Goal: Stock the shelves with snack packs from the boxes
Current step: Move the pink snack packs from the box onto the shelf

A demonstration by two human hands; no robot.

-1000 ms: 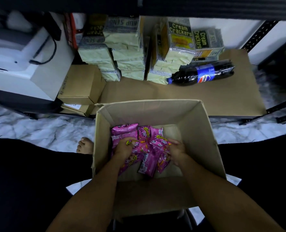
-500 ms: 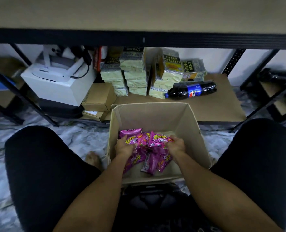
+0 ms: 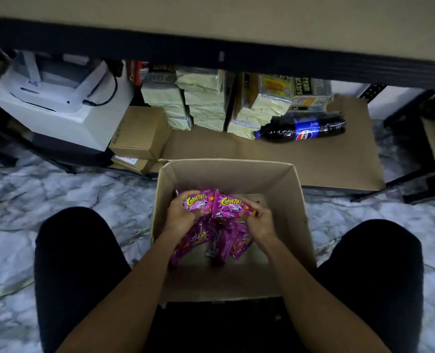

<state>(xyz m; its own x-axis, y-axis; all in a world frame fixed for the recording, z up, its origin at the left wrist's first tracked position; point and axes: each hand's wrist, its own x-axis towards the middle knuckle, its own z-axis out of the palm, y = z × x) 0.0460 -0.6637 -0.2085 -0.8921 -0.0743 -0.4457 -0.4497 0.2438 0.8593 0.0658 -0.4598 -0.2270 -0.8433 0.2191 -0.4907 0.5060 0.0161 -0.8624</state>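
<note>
So a bunch of pink snack packs [image 3: 219,220] is being gripped from both sides inside the open cardboard box [image 3: 295,212], which sits on the marbled floor [image 3: 66,194] between the person's knees. The left hand [image 3: 182,216] is curled around the left edge of the bunch, and the right hand [image 3: 258,220] is clamped on the right edge, so the two hands are kept apart with the packs held between them. Two packs at the top are turned face up with yellow lettering showing; the rest hang down below them toward the box bottom. Whether the lowest ones are touching the bottom can't really be told.

Just past the box, the bottom shelf [image 3: 338,164] is seen, lined with brown board. Stacks of cream cracker packs [image 3: 206,103] are piled at its back, and a dark cola bottle [image 3: 300,129] is laid on its side beside them. A small brown carton [image 3: 140,131] is parked at the shelf's left end, with a white appliance [image 3: 58,103] next to it. The upper shelf board [image 3: 211,26] is seen across the top.
</note>
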